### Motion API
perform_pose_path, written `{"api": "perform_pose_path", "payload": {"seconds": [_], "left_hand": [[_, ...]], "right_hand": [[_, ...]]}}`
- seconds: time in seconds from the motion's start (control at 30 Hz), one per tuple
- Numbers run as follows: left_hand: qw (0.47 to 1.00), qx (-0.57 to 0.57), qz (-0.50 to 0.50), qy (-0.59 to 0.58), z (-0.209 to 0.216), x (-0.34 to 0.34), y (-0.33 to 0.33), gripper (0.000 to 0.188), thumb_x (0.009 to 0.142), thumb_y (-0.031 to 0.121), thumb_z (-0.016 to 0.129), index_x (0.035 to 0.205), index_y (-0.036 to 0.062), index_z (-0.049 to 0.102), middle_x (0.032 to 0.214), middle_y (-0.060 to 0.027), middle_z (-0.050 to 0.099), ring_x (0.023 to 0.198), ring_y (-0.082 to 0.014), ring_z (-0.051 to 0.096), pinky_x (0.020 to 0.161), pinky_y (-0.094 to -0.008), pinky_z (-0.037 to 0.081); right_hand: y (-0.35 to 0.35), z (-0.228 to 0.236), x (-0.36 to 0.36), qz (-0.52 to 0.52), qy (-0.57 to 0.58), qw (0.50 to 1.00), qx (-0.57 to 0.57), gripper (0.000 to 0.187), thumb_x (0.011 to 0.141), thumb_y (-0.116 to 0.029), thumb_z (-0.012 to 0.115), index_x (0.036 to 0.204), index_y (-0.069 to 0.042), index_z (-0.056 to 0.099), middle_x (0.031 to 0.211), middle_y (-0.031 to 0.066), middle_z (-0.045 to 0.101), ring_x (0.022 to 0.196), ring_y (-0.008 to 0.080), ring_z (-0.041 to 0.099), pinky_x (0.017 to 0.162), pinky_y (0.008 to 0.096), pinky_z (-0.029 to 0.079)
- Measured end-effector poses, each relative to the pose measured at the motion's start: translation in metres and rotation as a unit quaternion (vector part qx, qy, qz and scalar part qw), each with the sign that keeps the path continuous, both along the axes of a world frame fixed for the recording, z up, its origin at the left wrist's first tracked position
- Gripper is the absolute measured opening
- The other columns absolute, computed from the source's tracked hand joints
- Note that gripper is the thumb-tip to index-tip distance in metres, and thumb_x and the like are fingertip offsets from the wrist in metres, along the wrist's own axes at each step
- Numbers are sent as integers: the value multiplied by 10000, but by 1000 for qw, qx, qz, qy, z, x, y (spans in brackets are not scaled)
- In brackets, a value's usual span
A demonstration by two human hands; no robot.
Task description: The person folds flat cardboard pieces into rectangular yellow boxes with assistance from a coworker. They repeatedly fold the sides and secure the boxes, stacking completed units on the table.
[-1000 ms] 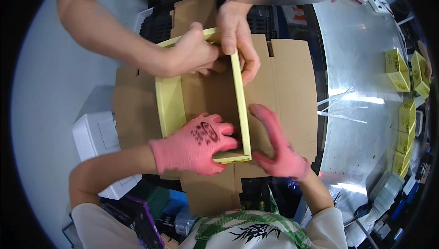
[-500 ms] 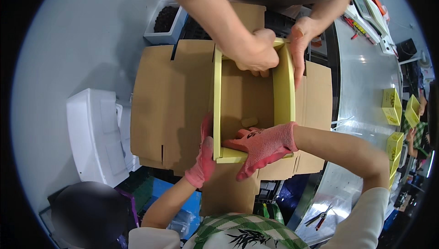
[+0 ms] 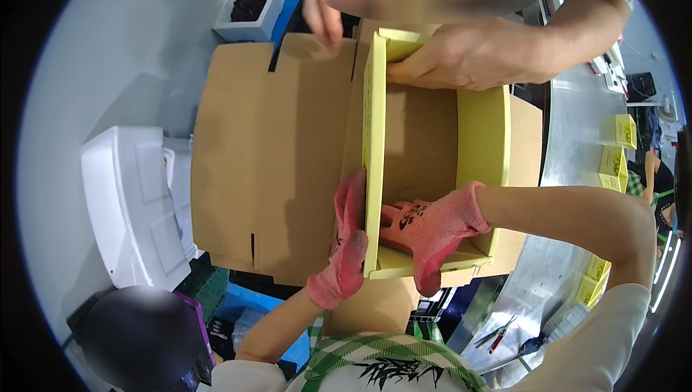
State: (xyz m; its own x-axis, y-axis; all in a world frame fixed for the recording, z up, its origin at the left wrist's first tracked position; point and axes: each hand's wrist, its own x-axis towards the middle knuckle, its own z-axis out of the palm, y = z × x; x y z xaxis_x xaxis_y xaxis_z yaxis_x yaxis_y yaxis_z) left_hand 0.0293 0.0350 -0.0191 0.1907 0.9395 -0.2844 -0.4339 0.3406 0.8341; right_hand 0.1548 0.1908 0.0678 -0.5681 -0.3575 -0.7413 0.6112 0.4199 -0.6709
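Note:
An open-topped yellow box [image 3: 481, 132] with a brown cardboard surface showing inside sits over flattened cardboard [image 3: 238, 154]. Outside its left wall, my left hand [image 3: 344, 248], in a pink glove, lies against the panel near the front corner with its fingers stretched out. My right hand [image 3: 432, 230], also gloved in pink, reaches into the near end. Its fingers press toward the inner left wall, partly hidden, and its thumb hangs over the front edge. Across from me, one bare hand [image 3: 468, 57] of a co-worker grips the far end; their other hand [image 3: 328, 10] hovers above the cardboard.
A white tub [image 3: 225, 26] of dark material stands at the far left, with a large white plastic container [image 3: 133, 205] nearer. To the right, a metal table [image 3: 577, 125] carries small yellow boxes [image 3: 613, 165] and red-handled scissors [image 3: 497, 338]. Another person's dark head [image 3: 140, 334] is at the lower left.
The yellow box has shifted right and tilted, showing more of its left outer face. My hands moved with it. One co-worker's hand left the box interior and moved left; the other now grips the far end.

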Motion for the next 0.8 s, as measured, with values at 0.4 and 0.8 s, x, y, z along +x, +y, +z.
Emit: {"api": "perform_pose_path", "payload": {"seconds": [0.4,0.8], "left_hand": [[992,26,113,57,10,4,37,582,985,415,332,1444,70,245,1314,-75,374,1253,-205,361,1071,-349,292],[759,173,203,595,29,-85,-9,638,887,353,624,1381,44,366,1393,-195,371,1284,-341,371,1074,-403,304]], "right_hand": [[-13,54,-1,-96,22,974,206,472,616,-161,639,1057,-16,555,1118,136,573,1022,320,547,906,394,447],[-155,16,161,-632,226,413,616,516,790,-184,699,1248,-33,517,1249,174,511,1175,357,472,997,426,387]]}}
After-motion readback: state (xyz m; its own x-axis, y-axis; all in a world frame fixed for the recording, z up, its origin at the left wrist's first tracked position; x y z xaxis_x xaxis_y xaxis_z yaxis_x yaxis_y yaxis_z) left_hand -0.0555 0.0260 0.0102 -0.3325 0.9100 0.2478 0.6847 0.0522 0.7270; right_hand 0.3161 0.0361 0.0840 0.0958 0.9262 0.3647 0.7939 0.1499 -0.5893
